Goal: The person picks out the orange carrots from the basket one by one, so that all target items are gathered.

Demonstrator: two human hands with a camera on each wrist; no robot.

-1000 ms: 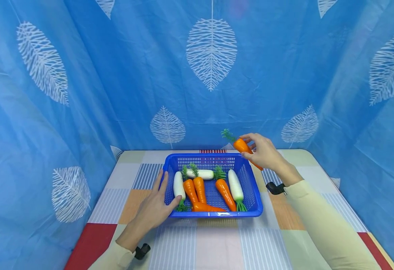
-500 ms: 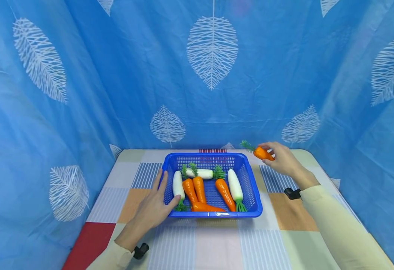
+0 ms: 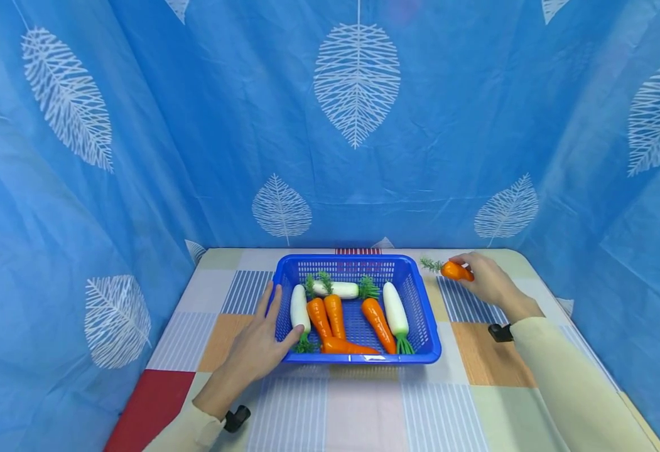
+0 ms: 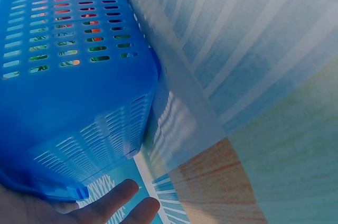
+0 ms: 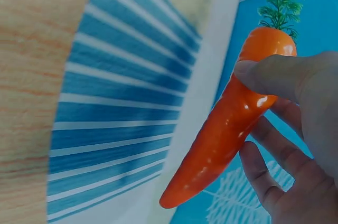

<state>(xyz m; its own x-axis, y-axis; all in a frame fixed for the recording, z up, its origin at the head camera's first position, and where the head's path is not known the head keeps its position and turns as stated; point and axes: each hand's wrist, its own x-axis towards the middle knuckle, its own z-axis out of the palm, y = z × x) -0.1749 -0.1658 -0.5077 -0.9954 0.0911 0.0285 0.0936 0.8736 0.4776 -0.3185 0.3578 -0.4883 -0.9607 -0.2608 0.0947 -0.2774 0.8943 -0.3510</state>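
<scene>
My right hand (image 3: 492, 282) pinches an orange carrot (image 3: 456, 271) with a green leafy top, to the right of a blue plastic basket (image 3: 420, 359). In the right wrist view the thumb lies across the upper part of the carrot (image 5: 224, 129), the fingers behind it, and its tip points down-left. My left hand (image 3: 255, 346) is at the basket's left side, fingers extended along the rim and thumb over the front left corner. Inside the basket lie several carrots (image 3: 377, 325) and three white radishes (image 3: 394, 309) with green tops. The left wrist view shows the basket's perforated wall (image 4: 105, 139).
A patchwork-checked cloth (image 3: 363, 408) covers the table. Blue curtains (image 3: 222, 125) with white leaf prints enclose the back and both sides. The table's back edge runs just behind the basket and the right hand.
My right hand has carried the carrot from above the basket's back right corner to the right and down, close to the tabletop. The left hand and the basket have stayed in place.
</scene>
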